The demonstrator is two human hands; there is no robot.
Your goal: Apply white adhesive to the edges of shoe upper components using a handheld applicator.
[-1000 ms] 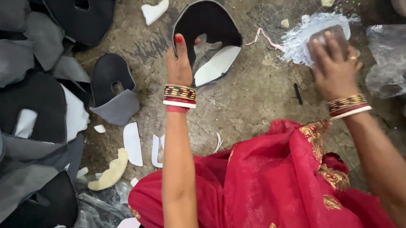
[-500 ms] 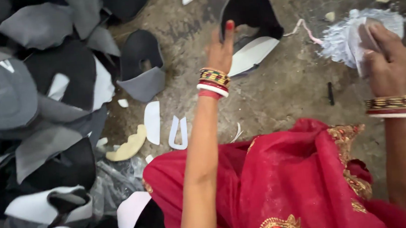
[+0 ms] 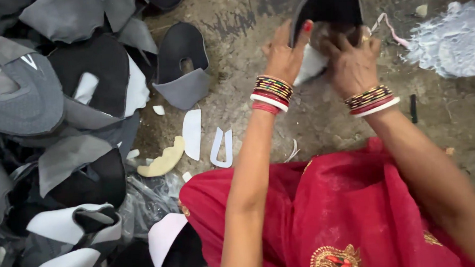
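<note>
Shoe upper (image 3: 331,6) between both hands (image 3: 319,55).

1. The right hand (image 3: 351,59) has left the crumpled white plastic sheet (image 3: 452,44) and come over to the black shoe upper (image 3: 331,6).
2. Both hands now grip that upper; the left hand (image 3: 284,51) alone touched it before.
3. The upper is lifted and tilted off the floor.

Single head camera, looking steeply down, close over floor (image 3: 254,20)
</note>
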